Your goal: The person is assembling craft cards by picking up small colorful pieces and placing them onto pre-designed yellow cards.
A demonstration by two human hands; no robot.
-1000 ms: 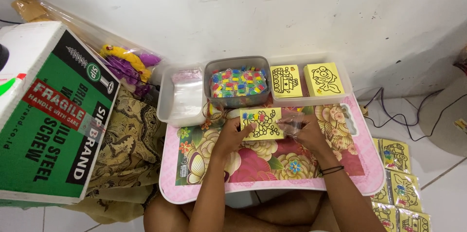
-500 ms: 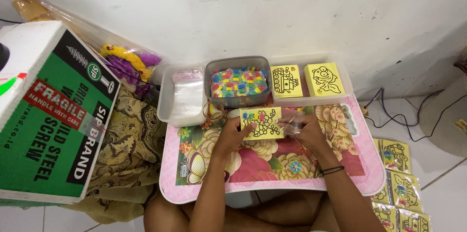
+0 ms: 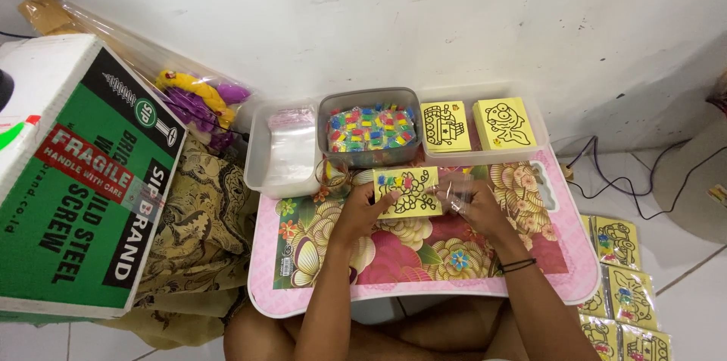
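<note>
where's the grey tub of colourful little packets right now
In the head view, the grey tub sits at the far edge of the pink floral table, between a clear tray and two yellow cards, just beyond the hands.

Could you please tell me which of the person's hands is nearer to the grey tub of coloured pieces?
The left hand, though narrowly. It sits just below the grey tub, holding the yellow card. The right hand is below and further to the right, at the card's other edge.
</note>
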